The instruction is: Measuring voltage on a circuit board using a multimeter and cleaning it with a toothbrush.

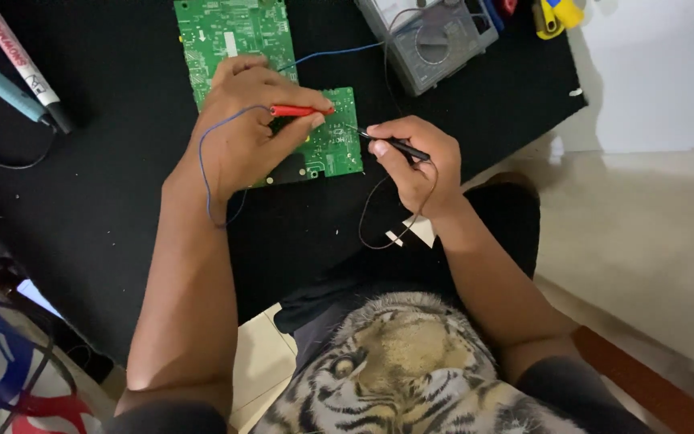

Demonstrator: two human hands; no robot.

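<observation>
Green circuit board (332,143), flat and studded, on a matte black mat (98,193). Left hand (242,133) pinching slim red probe (299,111) against it; right hand (411,161) gripping thin black probe (391,144), tip touching board. Grey boxy multimeter (431,40) beyond.

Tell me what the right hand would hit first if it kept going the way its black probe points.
Most likely the green circuit board: the right hand aims its black probe leftward at it, apparently touching already.

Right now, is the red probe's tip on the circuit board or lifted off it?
On it, as far as visible: the left hand holds the red probe with its tip meeting the green circuit board.
</observation>
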